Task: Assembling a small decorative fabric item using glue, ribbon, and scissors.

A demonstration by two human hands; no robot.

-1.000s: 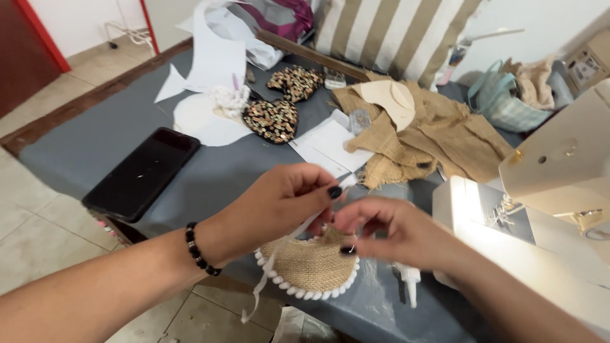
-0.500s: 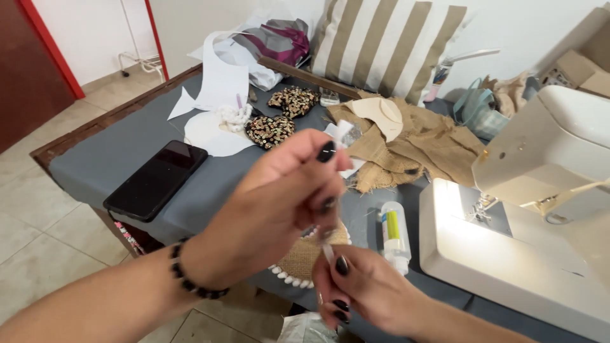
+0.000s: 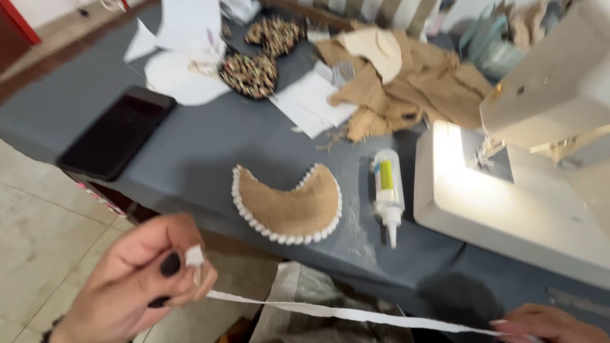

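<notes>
Left hand [image 3: 143,279] at 7 o'clock pinches one end of a white strip [image 3: 356,314] between thumb and fingers, right hand [image 3: 549,324] at 5 o'clock grips the other end, strip stretched taut below the table edge [image 3: 210,219], burlap crescent piece [image 3: 289,203] just above at centre.

Bright, motion-blurred throughout, with glare under the sewing machine [image 3: 527,190] lamp

Two hands [image 3: 136,279] [image 3: 549,322], one white strip [image 3: 356,313], one burlap crescent [image 3: 289,203], one glue bottle [image 3: 387,190], one phone [image 3: 117,132], one sewing machine [image 3: 540,159], two leopard-print pieces [image 3: 251,73] [image 3: 274,33].
</notes>
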